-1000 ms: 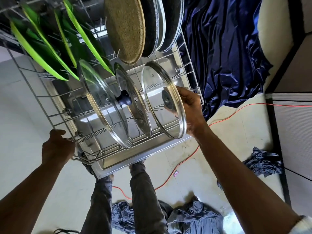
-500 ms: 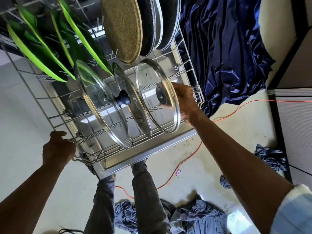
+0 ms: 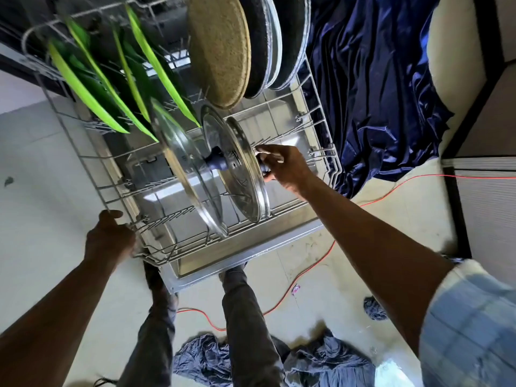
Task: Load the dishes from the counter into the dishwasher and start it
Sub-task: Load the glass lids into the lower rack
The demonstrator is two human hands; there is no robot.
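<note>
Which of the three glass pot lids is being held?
The rightmost steel-rimmed round glass lid: the right hand grips its dark knob; the middle lid and left lid stand free.

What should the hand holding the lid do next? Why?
Probably let go of the lid: it already stands on edge in the rack beside another lid, the right hand only pinching its knob; the left hand holds the rack's edge.
</note>
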